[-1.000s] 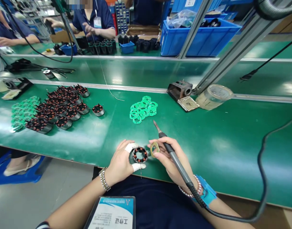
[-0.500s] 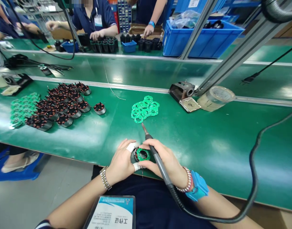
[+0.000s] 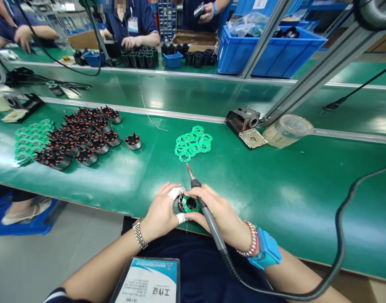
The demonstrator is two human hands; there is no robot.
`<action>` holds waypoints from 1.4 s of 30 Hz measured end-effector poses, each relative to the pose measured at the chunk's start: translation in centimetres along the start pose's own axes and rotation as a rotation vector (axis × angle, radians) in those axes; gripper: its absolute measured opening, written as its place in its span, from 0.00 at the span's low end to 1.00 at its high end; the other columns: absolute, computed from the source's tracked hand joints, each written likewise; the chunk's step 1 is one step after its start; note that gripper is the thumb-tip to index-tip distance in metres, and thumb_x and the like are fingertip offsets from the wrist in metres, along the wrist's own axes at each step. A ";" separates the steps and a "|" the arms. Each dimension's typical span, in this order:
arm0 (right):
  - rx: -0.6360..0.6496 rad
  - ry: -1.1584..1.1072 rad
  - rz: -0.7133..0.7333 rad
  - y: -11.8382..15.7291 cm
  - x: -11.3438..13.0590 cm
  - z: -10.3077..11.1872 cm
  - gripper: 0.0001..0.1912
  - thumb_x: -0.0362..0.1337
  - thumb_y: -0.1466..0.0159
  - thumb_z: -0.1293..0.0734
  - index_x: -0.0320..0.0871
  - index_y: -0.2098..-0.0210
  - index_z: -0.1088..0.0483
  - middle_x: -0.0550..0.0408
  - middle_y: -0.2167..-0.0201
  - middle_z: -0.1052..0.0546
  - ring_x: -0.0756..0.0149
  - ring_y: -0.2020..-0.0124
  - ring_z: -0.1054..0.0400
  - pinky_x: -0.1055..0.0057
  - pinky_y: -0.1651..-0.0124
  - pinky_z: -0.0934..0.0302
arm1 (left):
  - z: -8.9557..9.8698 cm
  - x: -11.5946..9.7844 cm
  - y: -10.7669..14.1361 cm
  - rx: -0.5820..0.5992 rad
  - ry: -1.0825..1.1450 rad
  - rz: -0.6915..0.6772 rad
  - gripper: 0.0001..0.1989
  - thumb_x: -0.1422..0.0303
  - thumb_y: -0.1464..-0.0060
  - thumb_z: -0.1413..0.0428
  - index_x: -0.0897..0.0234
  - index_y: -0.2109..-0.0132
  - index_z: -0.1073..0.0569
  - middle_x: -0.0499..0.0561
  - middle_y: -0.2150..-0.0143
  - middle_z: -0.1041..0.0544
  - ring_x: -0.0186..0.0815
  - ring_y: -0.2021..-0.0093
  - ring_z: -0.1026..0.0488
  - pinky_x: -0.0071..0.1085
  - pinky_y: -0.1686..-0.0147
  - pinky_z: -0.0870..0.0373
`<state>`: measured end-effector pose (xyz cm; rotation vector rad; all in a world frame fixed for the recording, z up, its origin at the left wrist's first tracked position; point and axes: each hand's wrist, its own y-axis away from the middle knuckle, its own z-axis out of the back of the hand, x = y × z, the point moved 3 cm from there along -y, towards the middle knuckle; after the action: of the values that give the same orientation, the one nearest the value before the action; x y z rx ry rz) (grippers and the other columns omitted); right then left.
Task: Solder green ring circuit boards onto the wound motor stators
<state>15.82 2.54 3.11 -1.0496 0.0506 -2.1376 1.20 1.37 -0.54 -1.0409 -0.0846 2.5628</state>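
At the table's front edge, my left hand is closed around a wound motor stator, white wraps on its thumb and a finger. The thumb and fingertips of my right hand pinch a ring-shaped green circuit board against the stator's open end. Whether the board is fully seated, I cannot tell. Lying across the same right hand is a soldering iron, its tip pointing away from me, just short of a pile of green circuit boards. A thin wire hangs below the stator.
Several wound stators stand at the left, beside more green boards. One stator sits apart. A soldering iron stand and a plastic tub are at the back right. The iron's cable loops at the right. Co-workers sit opposite.
My hands keep their hold, and the board has shifted slightly at the stator's end. Across the bench, a co-worker's hand has risen from the box and now holds a dark part.
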 end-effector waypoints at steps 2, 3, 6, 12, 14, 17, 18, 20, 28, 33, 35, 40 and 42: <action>-0.001 -0.004 -0.002 0.0 0.1 -0.1 0.17 0.35 0.41 0.34 0.44 0.54 0.41 0.51 0.64 0.31 0.64 0.65 0.35 0.68 0.64 0.34 | 0.0 0.0 0.0 0.001 0.008 0.002 0.24 0.68 0.60 0.39 0.62 0.53 0.35 0.57 0.53 0.28 0.45 0.51 0.32 0.50 0.46 0.42; -0.007 -0.006 -0.002 -0.1 0.1 -0.2 0.17 0.35 0.41 0.34 0.44 0.54 0.41 0.51 0.64 0.31 0.64 0.65 0.35 0.68 0.64 0.34 | -0.1 -0.1 0.0 -0.001 0.010 0.002 0.24 0.69 0.60 0.40 0.62 0.53 0.35 0.56 0.53 0.28 0.45 0.51 0.31 0.50 0.46 0.42; -0.050 -0.014 -0.010 -0.1 0.1 -0.3 0.18 0.35 0.42 0.34 0.44 0.53 0.41 0.51 0.64 0.31 0.63 0.64 0.35 0.68 0.63 0.34 | -0.1 -0.1 0.0 -0.011 -0.003 0.010 0.25 0.71 0.61 0.40 0.62 0.52 0.35 0.57 0.53 0.28 0.45 0.52 0.31 0.50 0.46 0.42; -0.102 0.007 -0.002 0.0 -0.1 -0.7 0.17 0.34 0.41 0.35 0.43 0.53 0.41 0.50 0.63 0.30 0.63 0.64 0.35 0.68 0.63 0.34 | -0.1 -0.1 0.1 0.015 -0.034 0.008 0.26 0.74 0.61 0.42 0.63 0.51 0.37 0.57 0.53 0.28 0.44 0.52 0.31 0.50 0.46 0.42; -0.089 0.019 0.035 -0.1 0.0 -0.7 0.17 0.34 0.40 0.36 0.44 0.53 0.41 0.50 0.63 0.29 0.63 0.63 0.35 0.67 0.63 0.34 | -0.1 -0.1 0.2 0.010 -0.034 0.003 0.27 0.75 0.61 0.42 0.63 0.51 0.37 0.57 0.52 0.28 0.45 0.52 0.31 0.50 0.46 0.42; -0.059 0.026 0.070 -0.3 -0.1 -0.7 0.17 0.34 0.40 0.36 0.44 0.52 0.41 0.50 0.63 0.28 0.62 0.62 0.34 0.66 0.62 0.34 | -0.2 -0.1 0.1 0.002 -0.032 -0.001 0.27 0.74 0.61 0.42 0.62 0.51 0.37 0.57 0.52 0.28 0.45 0.52 0.31 0.50 0.46 0.42; -0.053 0.027 0.069 -0.4 -0.1 -0.7 0.17 0.35 0.40 0.36 0.43 0.52 0.40 0.50 0.63 0.28 0.62 0.62 0.34 0.66 0.62 0.33 | -0.2 -0.2 0.1 -0.001 -0.030 0.000 0.27 0.74 0.61 0.42 0.62 0.51 0.37 0.57 0.52 0.28 0.45 0.52 0.31 0.51 0.46 0.42; -0.045 0.023 0.052 -0.5 -0.2 -0.5 0.18 0.35 0.41 0.35 0.43 0.52 0.40 0.49 0.62 0.28 0.62 0.62 0.33 0.67 0.63 0.33 | -0.3 -0.2 0.1 -0.008 -0.026 0.007 0.27 0.72 0.61 0.41 0.62 0.51 0.37 0.57 0.52 0.28 0.45 0.52 0.31 0.51 0.46 0.42; -0.220 0.081 -0.074 2.3 -0.9 2.0 0.17 0.33 0.42 0.34 0.46 0.55 0.40 0.49 0.57 0.26 0.61 0.55 0.30 0.65 0.54 0.33 | 1.2 0.9 0.8 0.139 0.174 0.029 0.29 0.71 0.51 0.46 0.61 0.42 0.43 0.58 0.44 0.34 0.44 0.43 0.38 0.49 0.43 0.44; -0.283 0.020 -0.165 3.8 -1.0 1.2 0.15 0.29 0.42 0.36 0.46 0.56 0.39 0.51 0.59 0.23 0.63 0.58 0.27 0.68 0.55 0.32 | 2.1 1.1 0.6 0.203 0.389 0.073 0.25 0.71 0.47 0.49 0.60 0.42 0.42 0.55 0.44 0.33 0.40 0.44 0.36 0.43 0.43 0.40; -0.307 -0.008 -0.154 3.9 -0.9 0.8 0.15 0.29 0.42 0.36 0.46 0.56 0.39 0.51 0.60 0.23 0.64 0.59 0.27 0.69 0.55 0.32 | 1.9 0.7 0.4 0.205 0.342 0.089 0.28 0.69 0.52 0.44 0.60 0.43 0.41 0.55 0.46 0.31 0.42 0.46 0.34 0.44 0.45 0.39; -0.344 -0.011 -0.143 4.0 -0.6 0.7 0.14 0.27 0.41 0.37 0.47 0.57 0.38 0.52 0.62 0.23 0.65 0.60 0.27 0.71 0.57 0.32 | 1.4 0.0 -0.1 0.081 0.259 0.133 0.26 0.65 0.58 0.38 0.63 0.50 0.33 0.56 0.53 0.26 0.43 0.53 0.29 0.43 0.51 0.33; -0.333 -0.019 -0.143 4.1 -0.6 0.7 0.15 0.27 0.41 0.38 0.47 0.56 0.39 0.52 0.61 0.23 0.65 0.59 0.27 0.71 0.56 0.32 | 1.2 -0.1 -0.2 0.019 0.243 0.115 0.21 0.65 0.58 0.38 0.64 0.55 0.30 0.55 0.57 0.25 0.41 0.57 0.27 0.41 0.54 0.31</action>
<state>18.99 0.16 1.80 -1.2962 0.3427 -2.2993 0.49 1.59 0.37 -1.3774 0.0650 2.5078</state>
